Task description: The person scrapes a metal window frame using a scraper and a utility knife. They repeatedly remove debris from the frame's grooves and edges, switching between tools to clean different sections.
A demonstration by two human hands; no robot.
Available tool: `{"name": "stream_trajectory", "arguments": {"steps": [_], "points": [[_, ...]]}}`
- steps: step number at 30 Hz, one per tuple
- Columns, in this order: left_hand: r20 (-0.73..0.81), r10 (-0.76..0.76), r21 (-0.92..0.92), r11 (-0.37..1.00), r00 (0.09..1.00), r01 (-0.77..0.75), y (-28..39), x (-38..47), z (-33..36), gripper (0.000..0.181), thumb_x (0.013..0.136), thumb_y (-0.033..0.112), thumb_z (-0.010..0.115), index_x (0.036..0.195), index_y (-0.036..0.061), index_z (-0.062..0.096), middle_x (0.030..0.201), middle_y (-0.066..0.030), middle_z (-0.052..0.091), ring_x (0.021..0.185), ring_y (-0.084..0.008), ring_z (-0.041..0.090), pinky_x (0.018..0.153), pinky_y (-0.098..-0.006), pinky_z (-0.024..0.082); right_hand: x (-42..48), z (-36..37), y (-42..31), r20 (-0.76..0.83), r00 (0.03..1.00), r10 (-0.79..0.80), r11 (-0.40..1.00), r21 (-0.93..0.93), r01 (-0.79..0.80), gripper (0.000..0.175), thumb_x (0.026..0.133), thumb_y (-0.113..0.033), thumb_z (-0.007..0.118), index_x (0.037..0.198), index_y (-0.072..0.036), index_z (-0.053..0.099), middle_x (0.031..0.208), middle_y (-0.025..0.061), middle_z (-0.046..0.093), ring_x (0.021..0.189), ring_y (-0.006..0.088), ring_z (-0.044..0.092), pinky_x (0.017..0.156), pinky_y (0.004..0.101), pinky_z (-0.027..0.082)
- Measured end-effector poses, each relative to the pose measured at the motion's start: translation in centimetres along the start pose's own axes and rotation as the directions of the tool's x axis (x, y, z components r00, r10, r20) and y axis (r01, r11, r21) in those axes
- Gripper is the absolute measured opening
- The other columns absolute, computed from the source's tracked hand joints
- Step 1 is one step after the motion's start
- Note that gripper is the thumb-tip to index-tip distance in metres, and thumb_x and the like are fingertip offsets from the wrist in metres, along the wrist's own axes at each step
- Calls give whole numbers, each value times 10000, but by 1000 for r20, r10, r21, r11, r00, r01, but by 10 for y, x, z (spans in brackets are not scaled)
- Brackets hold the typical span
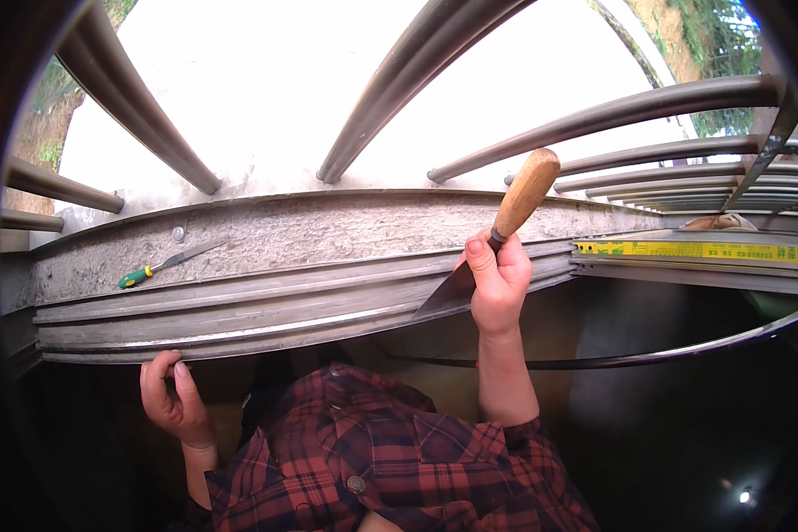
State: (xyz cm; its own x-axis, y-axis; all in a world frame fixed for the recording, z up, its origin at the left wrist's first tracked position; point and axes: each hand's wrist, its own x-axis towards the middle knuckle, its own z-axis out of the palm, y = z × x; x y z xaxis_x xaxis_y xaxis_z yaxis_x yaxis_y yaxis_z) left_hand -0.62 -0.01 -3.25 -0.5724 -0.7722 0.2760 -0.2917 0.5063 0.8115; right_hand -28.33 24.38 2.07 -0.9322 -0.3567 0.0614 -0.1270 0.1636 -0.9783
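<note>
My right hand [502, 282] grips a putty knife where its wooden handle [527, 193] meets the blade. The handle tilts up and away to the right. The dark, wide blade [449, 292] slants down to the left, its tip at the inner rails of a metal sliding-window track [292, 302]. At the left end of this track, my left hand [173, 396] has its fingertips at the near edge. Its fingers are loosely bent, with no object visible in them. A file-like tool with a green and yellow handle [136, 276] lies on the rough sill [339, 223] behind the track.
Metal bars [405, 80] rise beyond the sill, and more run along the right. A track section with yellow printed tape [691, 251] stretches off to the right, with a crumpled cloth-like item [718, 222] behind it. A dark curved strip [605, 364] crosses below my right forearm.
</note>
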Motion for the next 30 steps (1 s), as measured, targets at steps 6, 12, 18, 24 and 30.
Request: {"name": "stream_trajectory", "arguments": {"steps": [6,12,18,24,30], "points": [[-4,12,-5,1000,1000,-12,2,1,0,115,864,-4,558,961,-19,619,825,-67,563,716,-143,486,676,-253,405,0,13,-6,0,1000,3,1000,16,-3,140,932,-111,626,905,4,552,719,-46,502,655,38,401,577,207,356],[14,48,22,999,999,-48,3,3,-1,114,868,-1,560,963,-21,618,834,-67,565,713,-142,489,672,-255,406,1,18,-9,39,999,36,999,-2,-36,143,947,-138,601,894,-19,543,712,-21,531,639,44,437,579,206,368],[10,32,7,999,999,-32,3,2,-1,116,865,-4,560,966,-19,615,831,-67,565,707,-147,490,671,-256,406,8,28,-16,67,997,49,996,-83,-43,155,958,-156,584,879,-29,541,722,-31,511,648,39,418,584,204,353],[18,62,18,998,998,-62,7,4,0,122,862,-11,556,969,-18,615,837,-67,568,712,-146,491,676,-259,406,12,27,-19,107,992,60,994,-94,-50,156,961,-156,579,866,-39,540,730,-49,480,658,36,387,586,207,335],[10,51,-32,998,999,-51,7,4,0,132,850,-17,562,971,-18,615,838,-61,552,724,-139,481,686,-255,399,13,28,-20,114,990,85,995,-63,-78,147,960,-155,581,871,-43,547,736,-52,484,663,36,393,594,204,343]]}}
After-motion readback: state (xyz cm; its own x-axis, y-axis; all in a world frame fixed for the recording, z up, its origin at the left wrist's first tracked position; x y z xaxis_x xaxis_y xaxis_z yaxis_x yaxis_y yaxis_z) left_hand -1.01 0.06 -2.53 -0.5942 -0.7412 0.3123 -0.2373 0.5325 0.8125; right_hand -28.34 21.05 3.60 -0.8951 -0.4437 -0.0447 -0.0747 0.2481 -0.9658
